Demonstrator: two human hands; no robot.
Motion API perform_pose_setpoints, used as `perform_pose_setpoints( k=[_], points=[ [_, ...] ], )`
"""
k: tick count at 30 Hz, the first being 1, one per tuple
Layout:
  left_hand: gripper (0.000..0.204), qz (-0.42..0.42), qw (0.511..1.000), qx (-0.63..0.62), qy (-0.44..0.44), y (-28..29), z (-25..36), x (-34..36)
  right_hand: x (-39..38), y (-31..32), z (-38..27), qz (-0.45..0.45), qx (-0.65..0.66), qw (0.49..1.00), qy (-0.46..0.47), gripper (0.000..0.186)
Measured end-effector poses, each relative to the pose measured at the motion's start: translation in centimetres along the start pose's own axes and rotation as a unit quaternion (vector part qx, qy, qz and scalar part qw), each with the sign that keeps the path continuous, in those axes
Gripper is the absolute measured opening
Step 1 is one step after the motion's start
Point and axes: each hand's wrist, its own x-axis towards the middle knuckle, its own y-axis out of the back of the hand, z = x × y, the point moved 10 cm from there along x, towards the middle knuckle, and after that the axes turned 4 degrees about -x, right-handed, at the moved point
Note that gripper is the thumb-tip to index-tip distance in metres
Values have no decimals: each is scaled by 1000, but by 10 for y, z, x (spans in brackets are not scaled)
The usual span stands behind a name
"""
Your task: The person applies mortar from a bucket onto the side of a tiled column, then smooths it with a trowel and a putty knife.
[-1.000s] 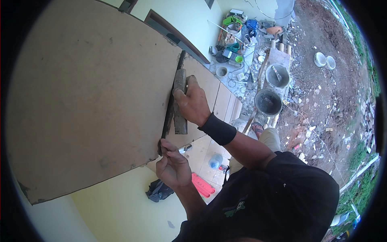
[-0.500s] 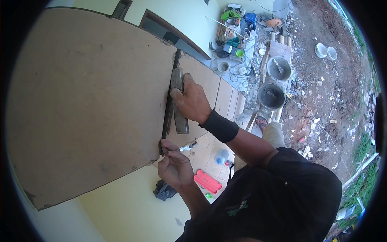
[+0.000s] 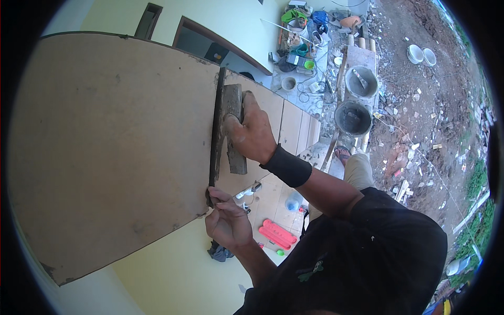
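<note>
My right hand point(image 3: 254, 131), with a black wristband above it, is closed round a cement-smeared rectangular float point(image 3: 237, 163). The float lies lengthwise beside a long dark strip point(image 3: 215, 126). This strip stands along the edge between a broad tan board point(image 3: 115, 147) on the left and a narrower tan surface point(image 3: 262, 97) on the right. At the strip's lower end, my left hand point(image 3: 229, 220) has its thumb and fingers pinched together against it. Whether those fingertips hold the strip itself or something small cannot be made out.
Two buckets, one with grey mix point(image 3: 353, 118) and one with a tool inside point(image 3: 361, 81), stand on a plank platform at right. Farther off are heaped tools point(image 3: 302, 47) and rubble-strewn ground point(image 3: 409, 131). Below lie a red case point(image 3: 277, 234) and a water bottle point(image 3: 294, 200).
The float has turned slightly in my right hand, showing a broader face and sitting a little off the strip. My left hand stays at the strip's lower end. The whole view has shifted slightly.
</note>
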Motion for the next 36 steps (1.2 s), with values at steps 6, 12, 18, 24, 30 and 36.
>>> perform_pose_setpoints(
  k=[6, 12, 18, 24, 30, 36],
  points=[
    [46, 8, 1000, 4, -6, 0, 2, -1, -1, -5, 22, -40, 132, 991, 1, 38],
    [50, -7, 1000, 15, -8, -2, 2, -2, -6, -11, 25, -99, 229, 968, -33, 29],
    [49, -9, 1000, 17, -9, -2, 2, -2, -12, -11, 11, -148, 321, 933, -60, 22],
    [48, -6, 1000, 15, -9, -2, 3, -1, 0, 7, 16, -80, 121, 989, 16, 49],
    [46, -16, 1000, 25, -9, -1, 4, -1, 73, 74, 149, -130, -251, 950, -130, 41],
    [46, -33, 999, 14, 1, -3, 2, -2, 105, 185, 247, -115, -583, 798, -100, 30]
  ],
)
